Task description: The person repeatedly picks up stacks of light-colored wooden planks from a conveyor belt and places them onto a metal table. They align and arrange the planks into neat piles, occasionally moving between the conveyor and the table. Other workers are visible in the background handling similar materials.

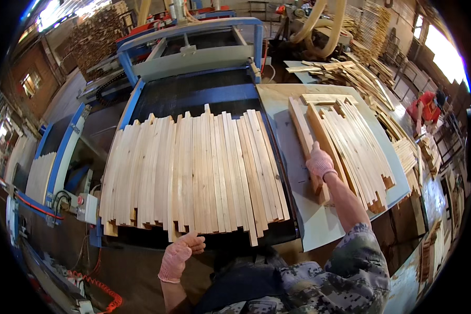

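Observation:
A broad row of pale wooden strips (193, 172) lies side by side on the dark bed of a blue-framed machine, their ends uneven. My left hand (179, 256), in a pinkish knit glove, is at the near ends of these strips, fingers loosely bent and nothing visible in them. On the right, my gloved right hand (322, 161) is closed over a thick wooden strip (301, 125) at the left side of a smaller stack. That stack of strips (356, 152) rests on a pale blue-grey board (293, 209); my palm hides part of the gripped strip.
The machine's blue and grey gantry (193, 57) spans the far end of the bed. A control box (87, 206) with a red button stands at left, above a coiled orange hose (107, 293). Loose wood (350, 73) lies behind the board. A person in red (428, 110) works far right.

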The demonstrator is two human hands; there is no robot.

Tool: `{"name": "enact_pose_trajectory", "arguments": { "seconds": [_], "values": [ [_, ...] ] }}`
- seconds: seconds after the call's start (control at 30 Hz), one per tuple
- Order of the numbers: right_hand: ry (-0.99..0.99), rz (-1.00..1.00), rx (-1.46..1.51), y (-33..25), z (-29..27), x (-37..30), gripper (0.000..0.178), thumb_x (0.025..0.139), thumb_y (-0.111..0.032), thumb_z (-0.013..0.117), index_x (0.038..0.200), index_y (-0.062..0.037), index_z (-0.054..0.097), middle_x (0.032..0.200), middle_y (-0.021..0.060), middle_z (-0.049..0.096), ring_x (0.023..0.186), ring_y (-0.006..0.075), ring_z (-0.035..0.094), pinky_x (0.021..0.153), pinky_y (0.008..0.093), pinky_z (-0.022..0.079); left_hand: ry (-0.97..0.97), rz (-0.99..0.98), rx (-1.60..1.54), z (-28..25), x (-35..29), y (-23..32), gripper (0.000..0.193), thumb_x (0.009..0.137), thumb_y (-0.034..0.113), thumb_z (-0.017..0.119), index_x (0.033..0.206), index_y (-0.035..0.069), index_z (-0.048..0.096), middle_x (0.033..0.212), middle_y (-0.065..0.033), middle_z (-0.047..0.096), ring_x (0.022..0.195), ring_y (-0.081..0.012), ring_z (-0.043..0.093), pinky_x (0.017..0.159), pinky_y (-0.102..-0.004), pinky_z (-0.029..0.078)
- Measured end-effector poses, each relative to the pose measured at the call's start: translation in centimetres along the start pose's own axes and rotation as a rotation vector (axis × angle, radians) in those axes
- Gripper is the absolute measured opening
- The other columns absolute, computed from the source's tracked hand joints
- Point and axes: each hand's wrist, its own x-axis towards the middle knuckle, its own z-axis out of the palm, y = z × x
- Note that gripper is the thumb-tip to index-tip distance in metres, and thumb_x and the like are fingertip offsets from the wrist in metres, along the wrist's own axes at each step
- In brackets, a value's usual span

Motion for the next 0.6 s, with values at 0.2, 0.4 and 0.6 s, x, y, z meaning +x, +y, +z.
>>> {"name": "enact_pose_trajectory", "arguments": {
  "seconds": [0.2, 0.4, 0.6],
  "values": [
    [-0.335, -0.352, 0.471, -3.7, 3.4, -6.4, 0.053, 0.103, -0.043, 0.064, 0.140, -0.0049, 0.058, 0.117, 0.0203, 0.075, 0.113, 0.0279, 0.068, 0.103, 0.0392, 0.050, 0.076, 0.075, 0.145, -2.1, -0.5, 2.0, 0.075, 0.103, 0.058, 0.063, 0.144, -0.005, 0.060, 0.130, -0.0189, 0.073, 0.114, -0.0280, 0.073, 0.098, -0.0429, 0.060],
    [-0.284, -0.339, 0.763, -3.9, 3.8, -3.9, 0.036, 0.107, -0.033, 0.058, 0.116, 0.0002, 0.070, 0.092, 0.0021, 0.070, 0.083, 0.0091, 0.063, 0.075, 0.0288, 0.052, 0.608, 0.166, 0.354, -12.8, 2.2, 4.4, 0.061, 0.098, 0.032, 0.074, 0.144, -0.005, 0.060, 0.142, -0.0157, 0.067, 0.132, -0.0252, 0.063, 0.111, -0.0385, 0.050],
    [-0.372, -0.294, 1.011, -2.4, 11.7, -1.4, 0.028, 0.106, -0.032, 0.065, 0.108, -0.0039, 0.071, 0.088, -0.0033, 0.064, 0.082, 0.0084, 0.058, 0.075, 0.0275, 0.048, 1.291, -0.126, 1.588, -27.5, -0.9, 12.7, 0.099, 0.089, 0.049, 0.076, 0.164, 0.004, 0.031, 0.168, -0.0234, 0.036, 0.154, -0.0396, 0.036, 0.125, -0.0493, 0.031]
  ]
}}
